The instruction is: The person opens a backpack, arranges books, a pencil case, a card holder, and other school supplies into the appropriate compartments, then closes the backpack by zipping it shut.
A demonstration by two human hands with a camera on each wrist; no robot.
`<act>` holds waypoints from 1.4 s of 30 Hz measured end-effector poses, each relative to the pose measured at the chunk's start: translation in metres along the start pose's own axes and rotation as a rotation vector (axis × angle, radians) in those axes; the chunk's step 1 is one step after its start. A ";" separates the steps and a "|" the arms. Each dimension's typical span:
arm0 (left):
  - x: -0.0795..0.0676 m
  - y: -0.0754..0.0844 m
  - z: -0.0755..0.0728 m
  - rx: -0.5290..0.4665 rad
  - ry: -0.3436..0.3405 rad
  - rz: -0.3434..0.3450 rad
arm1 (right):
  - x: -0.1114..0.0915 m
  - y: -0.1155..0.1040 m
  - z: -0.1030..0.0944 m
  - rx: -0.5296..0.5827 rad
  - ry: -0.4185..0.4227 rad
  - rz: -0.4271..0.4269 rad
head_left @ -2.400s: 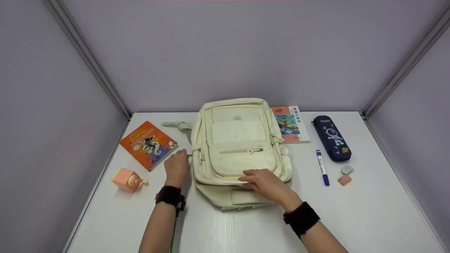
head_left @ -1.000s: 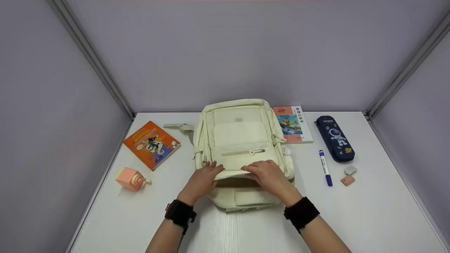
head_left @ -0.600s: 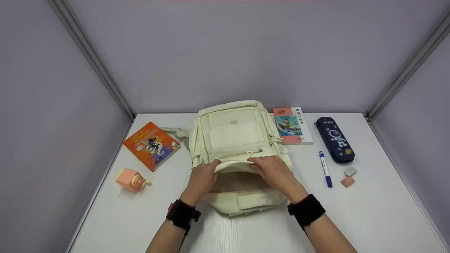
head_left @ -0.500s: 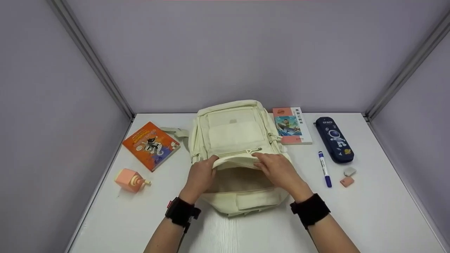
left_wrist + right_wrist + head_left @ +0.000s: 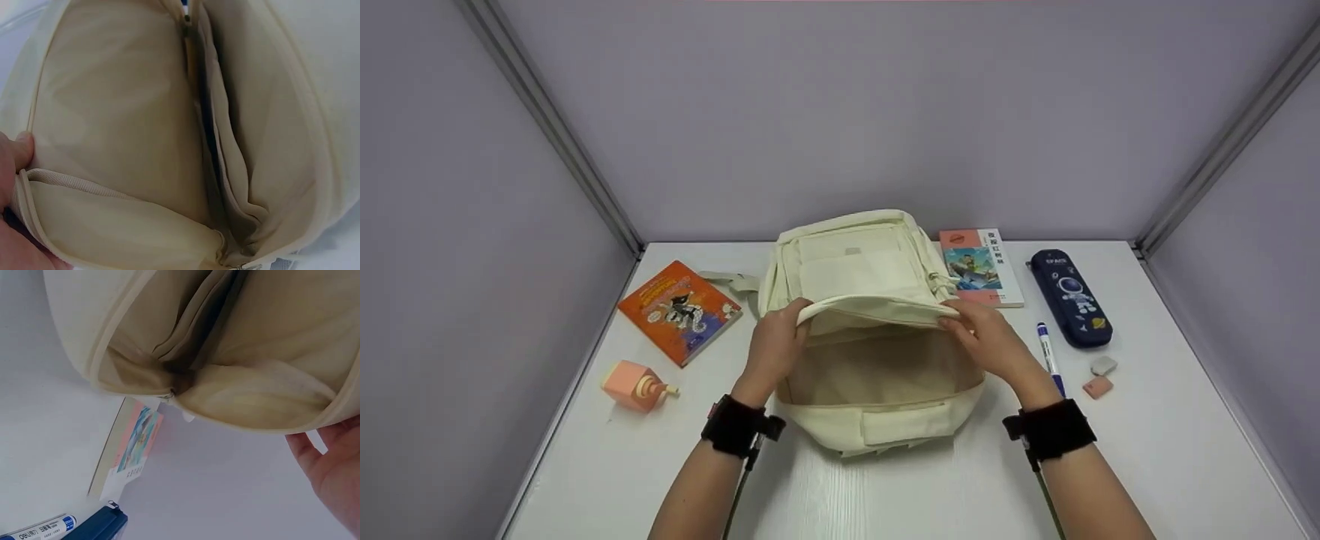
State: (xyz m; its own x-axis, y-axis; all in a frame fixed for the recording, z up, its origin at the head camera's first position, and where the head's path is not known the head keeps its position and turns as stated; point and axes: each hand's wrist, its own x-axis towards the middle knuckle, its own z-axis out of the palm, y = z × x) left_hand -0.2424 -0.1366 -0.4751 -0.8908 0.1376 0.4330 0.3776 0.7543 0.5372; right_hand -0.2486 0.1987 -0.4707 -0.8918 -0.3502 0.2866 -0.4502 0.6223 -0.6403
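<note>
A cream backpack (image 5: 855, 274) lies on the table, its main compartment wide apart towards me. My left hand (image 5: 775, 341) pinches the left part of the raised front panel's rim, with the thumb on the inside in the left wrist view. On the other side my right hand (image 5: 994, 337) grips the same rim near its right corner. The beige lining (image 5: 118, 101) shows in the left wrist view, along with an inner sleeve pocket (image 5: 230, 140). From the right wrist view, the zip edge (image 5: 247, 427) curves towards the right hand's fingers.
An orange book (image 5: 681, 311) and a pink pump bottle (image 5: 634, 386) are on the left. Behind the bag's right side lies another book (image 5: 975, 266). Farther right are a navy pencil case (image 5: 1071, 300), a marker (image 5: 1047, 352), a grey eraser (image 5: 1102, 365) and a pink eraser (image 5: 1097, 387).
My left hand has come from the bag's left side to the front rim. Both hands have lifted the front panel up and away, and the compartment gapes wider.
</note>
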 end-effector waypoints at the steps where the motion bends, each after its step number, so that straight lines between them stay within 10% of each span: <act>1: 0.002 0.000 -0.002 -0.014 0.008 -0.011 | 0.002 0.003 -0.002 0.027 0.002 -0.001; 8: 0.013 -0.003 -0.010 -0.046 0.082 -0.062 | 0.011 0.044 -0.010 0.177 0.020 0.147; 17: 0.013 -0.006 -0.008 -0.087 0.117 -0.127 | 0.007 0.116 0.016 -0.193 -0.106 0.292; 25: 0.027 -0.012 -0.007 -0.164 0.055 -0.203 | 0.014 0.116 0.021 -0.437 -0.237 0.350; 42: 0.038 -0.030 -0.009 -0.490 -0.036 -0.410 | 0.034 0.113 0.024 -0.482 -0.402 0.404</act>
State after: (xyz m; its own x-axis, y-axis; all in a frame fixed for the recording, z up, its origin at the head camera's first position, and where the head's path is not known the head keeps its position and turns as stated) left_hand -0.2853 -0.1598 -0.4685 -0.9922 -0.0715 0.1023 0.0688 0.3705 0.9263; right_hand -0.3284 0.2404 -0.5501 -0.9481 -0.2007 -0.2466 -0.1437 0.9624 -0.2307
